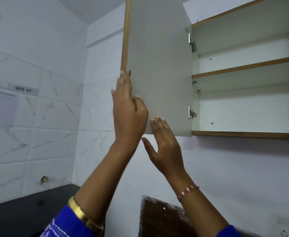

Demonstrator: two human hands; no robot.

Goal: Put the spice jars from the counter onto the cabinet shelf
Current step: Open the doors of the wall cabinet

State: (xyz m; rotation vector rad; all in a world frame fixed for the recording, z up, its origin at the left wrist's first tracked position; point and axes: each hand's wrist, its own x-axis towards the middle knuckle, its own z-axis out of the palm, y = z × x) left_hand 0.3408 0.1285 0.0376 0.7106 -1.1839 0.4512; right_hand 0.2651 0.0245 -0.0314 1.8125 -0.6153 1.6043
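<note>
The wall cabinet's grey door (159,57) stands swung open to the left. My left hand (128,108) holds its free edge, fingers behind the edge and thumb on the inner face. My right hand (164,144) is open with fingers spread, its fingertips at the door's lower edge. Behind the door the cabinet shows two white shelves with wood-coloured fronts, the middle shelf (246,67) and the bottom shelf (246,134), both bare. No spice jars are in view.
A dark counter (20,212) runs along the lower left under a white tiled wall (37,134). A paper sheet (0,108) and a "WS 07" label (23,89) hang on the tiles. A rough brown patch (160,218) marks the wall below my arms.
</note>
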